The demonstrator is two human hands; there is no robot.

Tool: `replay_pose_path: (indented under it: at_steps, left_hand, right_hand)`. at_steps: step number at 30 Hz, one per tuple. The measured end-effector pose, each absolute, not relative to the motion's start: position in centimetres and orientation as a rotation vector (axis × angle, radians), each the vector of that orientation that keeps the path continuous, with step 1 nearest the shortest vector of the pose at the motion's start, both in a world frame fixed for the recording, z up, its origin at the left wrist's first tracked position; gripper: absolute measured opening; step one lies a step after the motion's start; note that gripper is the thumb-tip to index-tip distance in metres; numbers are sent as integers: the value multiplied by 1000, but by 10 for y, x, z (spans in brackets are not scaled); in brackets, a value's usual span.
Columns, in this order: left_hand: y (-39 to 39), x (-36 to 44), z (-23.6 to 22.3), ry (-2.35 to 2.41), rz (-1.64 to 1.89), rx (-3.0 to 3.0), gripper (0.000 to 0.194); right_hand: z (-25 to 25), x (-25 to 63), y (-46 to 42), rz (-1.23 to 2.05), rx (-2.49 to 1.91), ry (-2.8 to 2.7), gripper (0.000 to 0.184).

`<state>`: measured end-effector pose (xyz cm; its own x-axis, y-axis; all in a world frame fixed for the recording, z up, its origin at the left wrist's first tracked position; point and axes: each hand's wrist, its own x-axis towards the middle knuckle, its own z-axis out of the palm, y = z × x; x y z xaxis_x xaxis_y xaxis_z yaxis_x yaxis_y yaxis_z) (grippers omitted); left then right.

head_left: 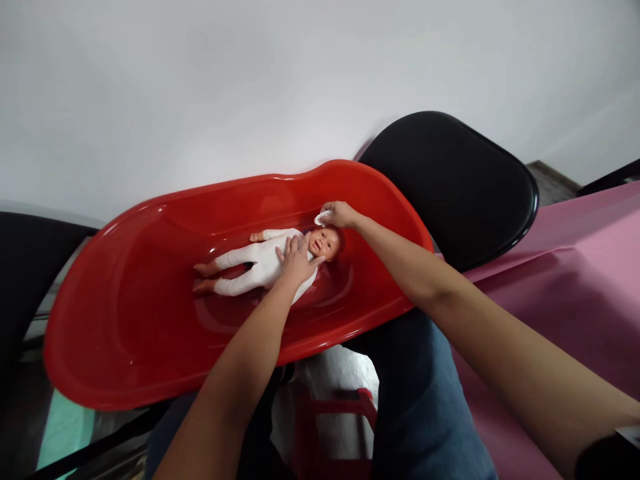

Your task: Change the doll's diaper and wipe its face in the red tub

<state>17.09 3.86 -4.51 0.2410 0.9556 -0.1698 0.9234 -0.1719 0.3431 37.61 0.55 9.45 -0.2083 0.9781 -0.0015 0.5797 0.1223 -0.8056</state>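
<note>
White wall (250,80) rises behind a red plastic baby bath (100,333), where a baby doll (245,261) lies along the tub's length; the left hand (297,261) rests spread on its chest, while the right hand (340,215) pinches a cotton pad (323,217) beside its head.

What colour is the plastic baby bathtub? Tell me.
The plastic baby bathtub is glossy bright red, shown best in the head view.

Left hand (297,260) lies flat, fingers spread, on the baby doll (245,261). Right hand (340,215) pinches a white pad (323,217) just beside the doll's head. Both forearms bare, extended forward.
</note>
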Motion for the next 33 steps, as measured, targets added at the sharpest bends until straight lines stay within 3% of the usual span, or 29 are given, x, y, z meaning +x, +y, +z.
replay_pose_path:
  at_steps: [4, 7, 16, 19, 24, 33]
  left_hand:
    - [39, 171, -44, 1719, 122, 2153, 93]
    - [38, 171, -43, 1724, 119, 2153, 93]
    - [39, 172, -45, 1702, 202, 2113, 93]
    - [40, 173, -45, 1690, 225, 2096, 92]
    - [39, 174, -42, 1682, 242, 2086, 89]
    - [44, 175, -48, 1677, 240, 2078, 91]
  right_hand:
    - [73, 372, 44, 979, -1542, -1842, 33]
    - [63, 369, 78, 882, -1781, -1918, 37]
    - [76, 394, 100, 618, -2296, -2065, 31]
    - [83, 401, 68, 555, -2247, -2288, 26]
    - [73, 390, 16, 761, -1954, -2574, 16]
    - [45, 379, 13, 802, -1687, -2560, 15]
